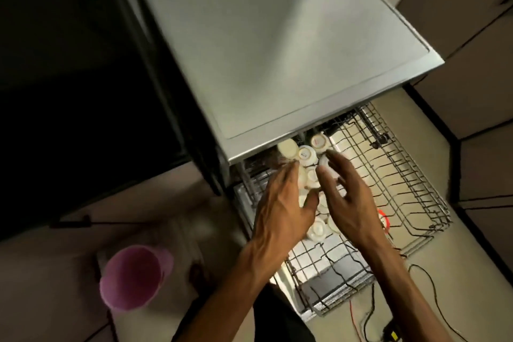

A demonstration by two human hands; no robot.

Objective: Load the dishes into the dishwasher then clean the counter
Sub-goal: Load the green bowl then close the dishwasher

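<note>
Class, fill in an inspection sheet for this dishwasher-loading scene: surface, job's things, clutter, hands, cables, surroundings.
Surface: grey dishwasher top, bare; no counter seen.
Job's things: wire rack pulled out; white cups upside down at its back left, more under the hands; right part bare.
Clutter: purple plastic cup on the floor, left of the rack.
Hands: left hand and right hand over the cups; right fingertips touch one; grip unclear.
Cables: black cable and red wire on the floor by the rack's front.
Surroundings: black appliance left of the dishwasher; beige floor.
</note>
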